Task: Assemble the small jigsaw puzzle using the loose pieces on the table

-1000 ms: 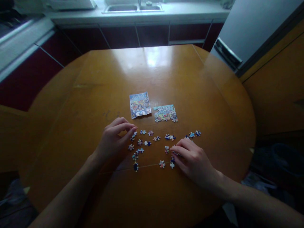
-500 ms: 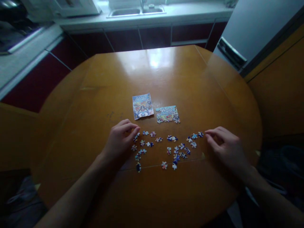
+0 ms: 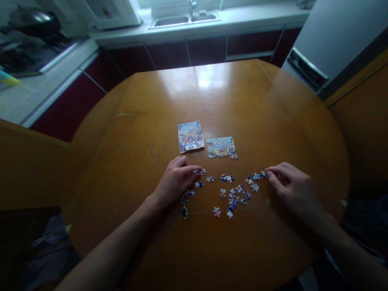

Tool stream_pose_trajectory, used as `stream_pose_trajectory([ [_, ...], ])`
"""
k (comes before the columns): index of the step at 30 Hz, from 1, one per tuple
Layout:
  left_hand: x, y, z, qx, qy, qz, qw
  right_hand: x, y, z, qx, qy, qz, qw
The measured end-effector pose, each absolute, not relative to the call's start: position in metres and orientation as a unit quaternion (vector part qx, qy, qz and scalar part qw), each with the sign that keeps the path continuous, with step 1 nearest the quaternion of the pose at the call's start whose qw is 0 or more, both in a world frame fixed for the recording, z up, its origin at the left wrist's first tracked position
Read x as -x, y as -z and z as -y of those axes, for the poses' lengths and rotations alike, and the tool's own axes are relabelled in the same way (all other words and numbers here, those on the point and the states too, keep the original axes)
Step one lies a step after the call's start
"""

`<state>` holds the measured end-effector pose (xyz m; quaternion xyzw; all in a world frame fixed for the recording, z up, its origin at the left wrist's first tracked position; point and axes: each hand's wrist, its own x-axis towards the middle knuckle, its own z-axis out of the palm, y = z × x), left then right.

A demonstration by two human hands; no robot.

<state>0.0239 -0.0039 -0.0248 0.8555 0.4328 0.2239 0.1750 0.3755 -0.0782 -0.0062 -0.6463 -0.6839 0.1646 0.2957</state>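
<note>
Several loose puzzle pieces (image 3: 230, 194) lie scattered on the round wooden table (image 3: 212, 101). My left hand (image 3: 177, 182) rests over the left end of the scatter, fingers curled together with the tips by a piece (image 3: 202, 171); what they pinch is hidden. My right hand (image 3: 292, 186) sits at the right end, thumb and forefinger closed on the rightmost piece (image 3: 263, 174). Beyond the pieces lie a small picture card (image 3: 190, 136) and, to its right, a partly joined puzzle section (image 3: 222, 147).
A kitchen counter with a sink (image 3: 184, 19) runs along the far wall. A grey fridge (image 3: 330, 36) stands at the back right. A stove with a dark pan (image 3: 33, 20) is at the far left. Wooden panels flank the table on both sides.
My right hand moved from the middle of the pieces out to the right end of the scatter. My left hand slid slightly right over the left pieces. The view shifted left.
</note>
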Motion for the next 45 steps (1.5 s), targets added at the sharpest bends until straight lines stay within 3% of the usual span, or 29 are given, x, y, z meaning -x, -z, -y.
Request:
stream_pose_trajectory([
  [24,-0.025,0.026,0.0,-0.84,-0.283,-0.435,0.159,-0.385,0.013,0.075,0.641,-0.198,0.691,0.267],
  [38,-0.036,0.021,0.019,-0.857,-0.249,-0.423,0.158,-0.341,-0.008,0.061,0.573,-0.211,0.747,0.263],
  [45,-0.026,0.014,0.018,-0.817,-0.276,-0.475,0.174,-0.288,-0.018,0.048,0.485,-0.209,0.831,0.177],
])
